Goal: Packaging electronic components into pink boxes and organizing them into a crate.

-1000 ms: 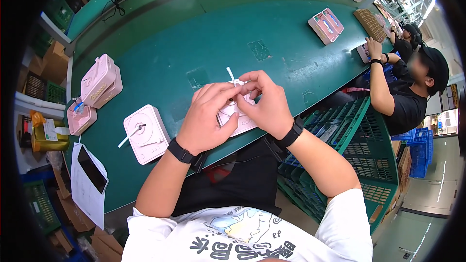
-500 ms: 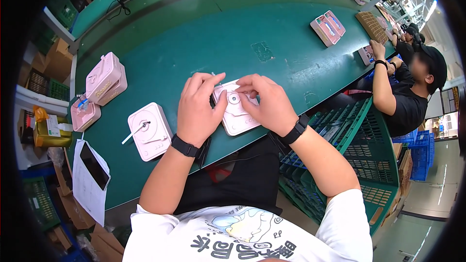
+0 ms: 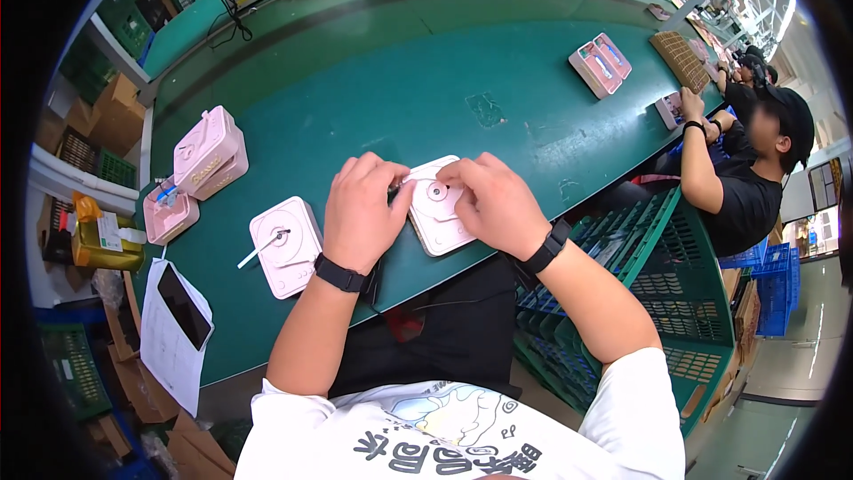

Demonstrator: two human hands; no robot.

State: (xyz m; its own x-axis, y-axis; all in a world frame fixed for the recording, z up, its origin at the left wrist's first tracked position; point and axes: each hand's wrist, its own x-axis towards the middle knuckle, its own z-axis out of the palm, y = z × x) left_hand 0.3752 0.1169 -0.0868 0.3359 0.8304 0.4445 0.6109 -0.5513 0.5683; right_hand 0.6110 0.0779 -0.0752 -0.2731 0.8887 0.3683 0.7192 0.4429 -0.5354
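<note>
A pale pink, record-player-shaped case (image 3: pixel 442 233) lies on the green table in front of me, a round disc with a dark centre on its top. My left hand (image 3: pixel 366 212) is at its left edge, thumb and forefinger closed around something small and partly hidden. My right hand (image 3: pixel 499 206) bends over the case's right side, its fingers curled beside the disc; whether they grip anything is hidden. To the left sits a similar pink case (image 3: pixel 283 268) with a whitish stick (image 3: pixel 258 252) slanting from its disc.
Stacked pink cases (image 3: pixel 210 153) and a small open pink box (image 3: pixel 169 213) stand at the left. Below them lie papers with a dark phone (image 3: pixel 184 307). An open pink case (image 3: pixel 601 66) is at the far right. Green crates (image 3: pixel 680 302) stand right; a co-worker (image 3: pixel 742 164) sits beyond.
The view has shifted, moving the table's things slightly right and down. My left hand has moved to the case's upper left edge. The right hand's fingers remain by the disc, more curled.
</note>
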